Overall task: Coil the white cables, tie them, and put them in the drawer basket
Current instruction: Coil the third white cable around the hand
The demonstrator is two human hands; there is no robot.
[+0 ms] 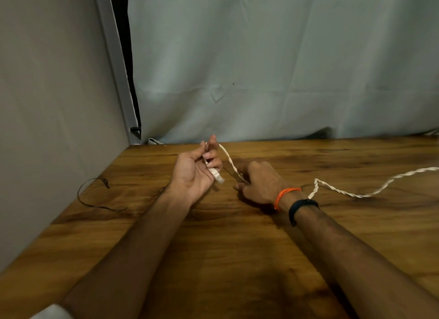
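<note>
no basket or drawer in view, only a bare wooden worktop (237, 247). white cable (356, 192) is twisted and runs in from the right edge across the worktop, passes behind the right wrist, goes through the right hand (259, 183) and arcs up to the left hand (197, 173). left hand is palm up, raised a little above the worktop, its fingers (213, 157) curled round the cable end, with the clear plug (217, 176) sticking out below them toward the palm. right hand is knuckles up, low over the worktop, fingers curled and pinching the cable near the thumb side; exact finger contact is hidden under the hand. orange thread band (285, 195) and dark wristband (301, 207) sit on the right wrist. thin dark wire (95, 199) lies loose in a curve near the left edge of the worktop, well apart from both hands. pale cloth backdrop (285, 69) hangs behind the worktop's far edge, grey panel (54, 104) stands along the left side. a bit of white sleeve (52, 312) shows at the bottom left corner. nothing lies between the hands besides the cable span.
</note>
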